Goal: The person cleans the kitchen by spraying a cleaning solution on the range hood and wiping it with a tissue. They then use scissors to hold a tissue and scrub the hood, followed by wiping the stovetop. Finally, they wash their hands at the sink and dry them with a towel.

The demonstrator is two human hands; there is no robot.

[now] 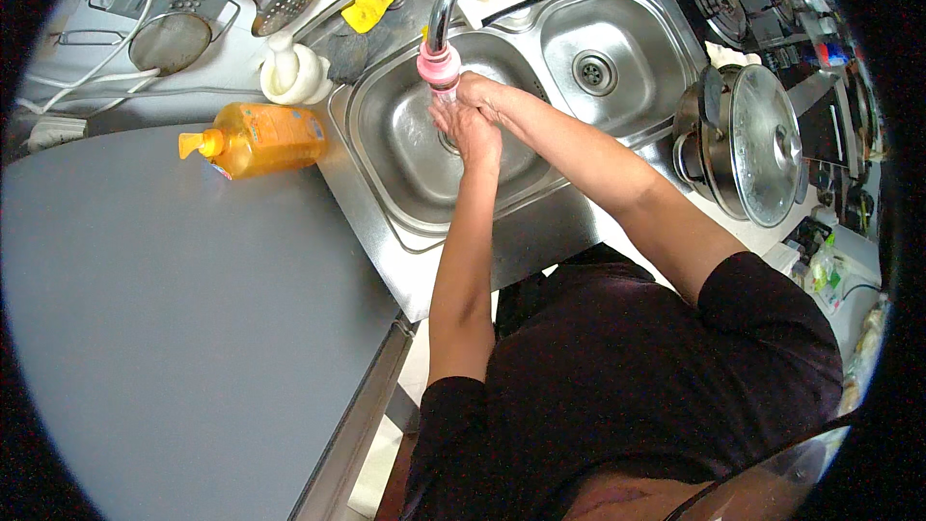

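Observation:
Water runs from the pink nozzle (439,66) of a chrome faucet (441,11) onto my two hands, which touch each other over the left steel sink basin (394,152). My left hand (463,123) lies under the stream with its fingers spread, and I see nothing in it. Beside it, just right of the nozzle, my right hand (479,95) is bent against the left one; its fingers are mostly hidden, so its grip cannot be made out. The drain shows partly below the hands.
An orange soap pump bottle (271,141) lies left of the sink, near a white mortar and pestle (293,72). A skimmer (289,3) and strainer (170,43) are at upper left. Right are the second basin (615,51), a lidded pot (763,145) and a gas stove (723,0).

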